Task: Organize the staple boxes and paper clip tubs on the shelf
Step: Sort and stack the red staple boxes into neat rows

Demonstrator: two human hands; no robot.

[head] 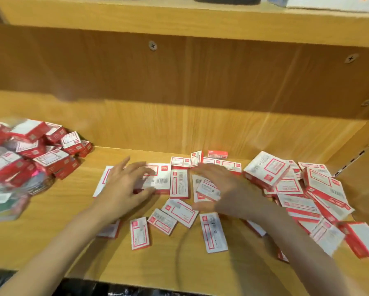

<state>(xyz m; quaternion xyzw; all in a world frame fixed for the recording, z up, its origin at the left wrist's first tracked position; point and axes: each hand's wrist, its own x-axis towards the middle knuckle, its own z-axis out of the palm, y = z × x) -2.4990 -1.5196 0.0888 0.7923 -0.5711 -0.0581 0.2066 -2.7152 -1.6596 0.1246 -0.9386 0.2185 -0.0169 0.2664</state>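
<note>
**Staple boxes mostly still loose, only a start made**

Staple boxes (180,183) lie scattered flat across the middle of the shelf (62,201), red-and-white, facing every which way. From the centre, a tumbled heap (307,189) sits at 3 o'clock, boxes leaning and overlapping, some near the front edge. At 9 o'clock a second pile (40,154) is mixed with what look like clear tubs (0,201), though blur makes those hard to read.

The left hand (123,184) rests with fingers spread on a large flat box (155,180) at about 11 o'clock, thumb at its near edge; it seems to be steadying or sliding it rather than lifting it. The right hand (224,189) hovers over small boxes at 1 o'clock, fingers loosely spread and motion-blurred. I cannot tell whether it touches or pinches anything.

As I judge it, very little is done. A few boxes near the large one sit roughly side by side, perhaps the start of a row. Both piles still want sorting, and the loose boxes at 6 o'clock (139,236) need squaring up.
</note>
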